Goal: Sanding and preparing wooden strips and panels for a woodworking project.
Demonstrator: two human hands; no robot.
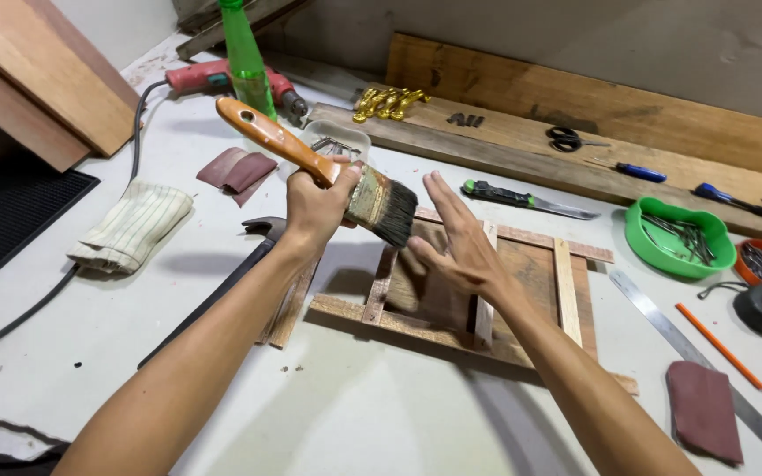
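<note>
Nearest, two bare forearms reach over a pale worktable (354, 414). Under them lies a wooden frame (478, 295), flat; a hammer (222, 286) rests at its left, and a steel ruler (707, 361) and orange pencil (718, 345) lie to its right. The left hand (315, 207) is wrapped tightly around a paintbrush (328, 167) held above the frame: handle up-left, dark bristles down-right. The right hand (456, 242) is spread flat, fingers just beside the bristles. Farther back sit a green bowl (663, 256) of nails, a knife (526, 200) and long planks (593, 106) against the wall.

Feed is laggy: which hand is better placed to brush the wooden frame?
Probably the left hand: it already grips the paintbrush, bristles above the wooden frame. The right hand is open and holds nothing.
</note>
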